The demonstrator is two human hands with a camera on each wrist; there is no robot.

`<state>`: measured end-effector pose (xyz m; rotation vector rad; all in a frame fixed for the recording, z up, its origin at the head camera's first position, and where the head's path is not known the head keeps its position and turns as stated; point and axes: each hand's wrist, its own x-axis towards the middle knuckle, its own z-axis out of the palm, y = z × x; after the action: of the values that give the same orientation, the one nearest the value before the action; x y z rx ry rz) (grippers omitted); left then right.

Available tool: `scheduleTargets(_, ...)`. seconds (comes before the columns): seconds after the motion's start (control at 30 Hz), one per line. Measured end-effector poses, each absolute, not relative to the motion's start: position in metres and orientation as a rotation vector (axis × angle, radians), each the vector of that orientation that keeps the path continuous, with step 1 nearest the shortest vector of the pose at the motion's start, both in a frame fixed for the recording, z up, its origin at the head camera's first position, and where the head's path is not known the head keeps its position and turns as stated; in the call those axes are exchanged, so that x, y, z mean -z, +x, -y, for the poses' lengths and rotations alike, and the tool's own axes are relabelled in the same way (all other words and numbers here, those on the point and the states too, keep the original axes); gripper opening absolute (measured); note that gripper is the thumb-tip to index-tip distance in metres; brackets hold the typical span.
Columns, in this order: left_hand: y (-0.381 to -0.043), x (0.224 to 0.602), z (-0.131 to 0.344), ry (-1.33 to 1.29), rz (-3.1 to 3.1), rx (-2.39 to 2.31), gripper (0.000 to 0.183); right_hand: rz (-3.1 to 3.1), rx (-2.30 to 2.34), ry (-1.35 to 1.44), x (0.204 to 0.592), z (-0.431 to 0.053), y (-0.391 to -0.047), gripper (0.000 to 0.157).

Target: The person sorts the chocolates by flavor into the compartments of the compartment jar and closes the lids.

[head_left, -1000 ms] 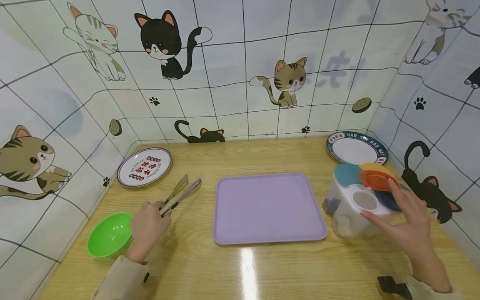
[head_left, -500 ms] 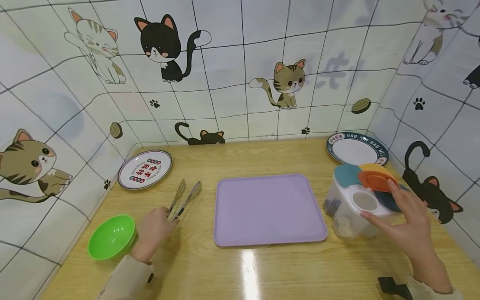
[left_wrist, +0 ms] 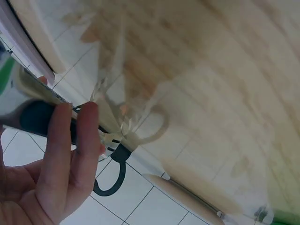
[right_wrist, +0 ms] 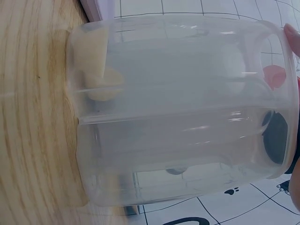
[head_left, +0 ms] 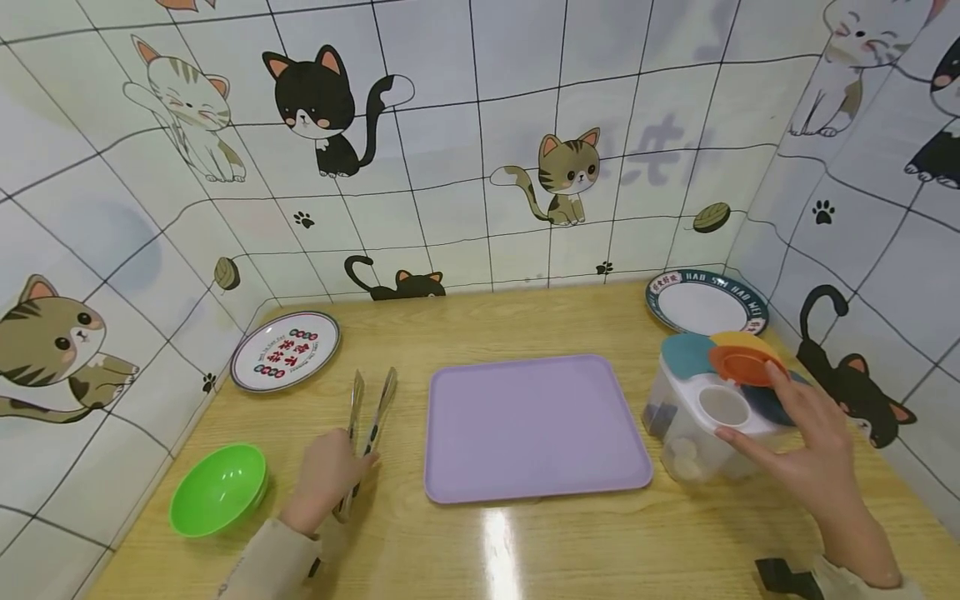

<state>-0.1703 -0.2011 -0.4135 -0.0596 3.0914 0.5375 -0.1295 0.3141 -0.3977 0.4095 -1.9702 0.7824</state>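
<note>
My left hand [head_left: 326, 479] grips a pair of metal tongs [head_left: 385, 400] over the table between the green bowl [head_left: 219, 490] and the purple tray [head_left: 536, 429]. The tongs' arms stand apart and point towards the back wall. In the left wrist view, fingers lie over the tongs' dark grip [left_wrist: 36, 116], and a dark ring [left_wrist: 112, 185] shows at the end. My right hand [head_left: 813, 458] is spread over a clear storage box [head_left: 682, 458]. A fingertip touches its raised orange lid [head_left: 738, 365], the thumb its top edge. Beneath the lid shows a round white opening [head_left: 723, 406].
Pale pieces [right_wrist: 104, 84] lie at the bottom of the box. A white plate with red print [head_left: 285, 352] is at the back left, and a green-rimmed plate [head_left: 705, 304] at the back right. Cat-patterned walls [head_left: 450, 167] enclose the table's back and sides.
My left hand has moved right and towards me with the tongs, away from the bowl; the tongs have turned to point more straight ahead. My right hand keeps its place on the box and lid.
</note>
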Motion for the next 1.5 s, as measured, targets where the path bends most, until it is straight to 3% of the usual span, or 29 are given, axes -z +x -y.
scheduleTargets(0.2,-0.172,0.42,0.199,-0.033,-3.079,-0.555,0.042,1.967,-0.808,0.426,0.41,-0.324,-0.134,0.091)
scheduleTargets(0.87,-0.174,0.424,0.199,-0.025,-3.035,-0.478,0.037,2.003,-0.82,0.405,0.4,-0.315,-0.127,0.09)
scheduleTargets(1.1,-0.176,0.422,0.2,-0.021,-3.041,-0.371,0.048,1.974,-0.813,0.424,0.399,-0.313,-0.129,0.091)
scheduleTargets(1.37,-0.187,0.386,0.182,-0.059,-3.085,-0.282,0.057,1.972,-0.806,0.417,0.401,-0.313,-0.131,0.093)
scheduleTargets(1.5,-0.197,0.361,0.137,0.235,-3.186,-0.544,0.056,1.926,-0.793,0.453,0.401,-0.315,-0.134,0.09)
